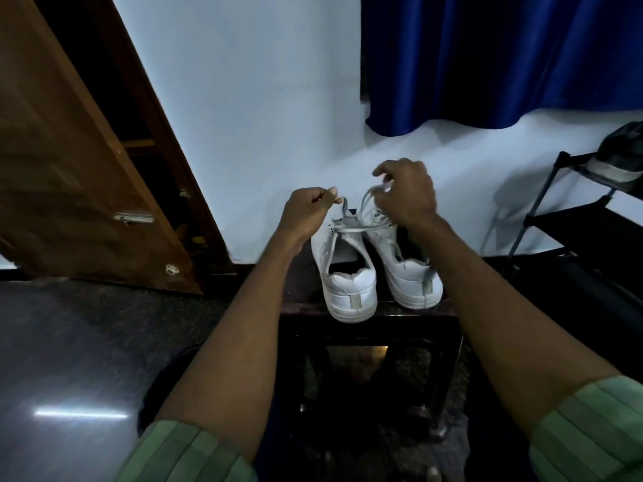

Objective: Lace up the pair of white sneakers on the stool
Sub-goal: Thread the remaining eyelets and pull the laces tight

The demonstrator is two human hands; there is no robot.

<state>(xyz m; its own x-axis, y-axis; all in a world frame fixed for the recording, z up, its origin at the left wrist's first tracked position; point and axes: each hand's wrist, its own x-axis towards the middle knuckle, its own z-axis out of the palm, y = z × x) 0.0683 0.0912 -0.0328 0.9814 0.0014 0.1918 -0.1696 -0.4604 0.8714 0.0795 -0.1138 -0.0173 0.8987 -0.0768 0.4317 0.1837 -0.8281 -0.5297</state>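
Two white sneakers stand side by side on a dark stool (368,309), heels toward me: the left sneaker (344,276) and the right sneaker (407,269). A white shoelace (351,228) runs across between them above the tongues. My left hand (308,212) pinches one end of the lace, raised over the left sneaker's toe. My right hand (407,193) holds another strand of lace above the right sneaker and hides that shoe's front. Which eyelets the lace passes through is too small to tell.
A brown wooden door (69,161) leans open at the left. A white wall (261,116) rises behind the stool, with a blue curtain (504,57) at upper right. A black shoe rack (584,217) carrying a dark shoe (622,158) stands right. Dark glossy floor (80,360) lies left.
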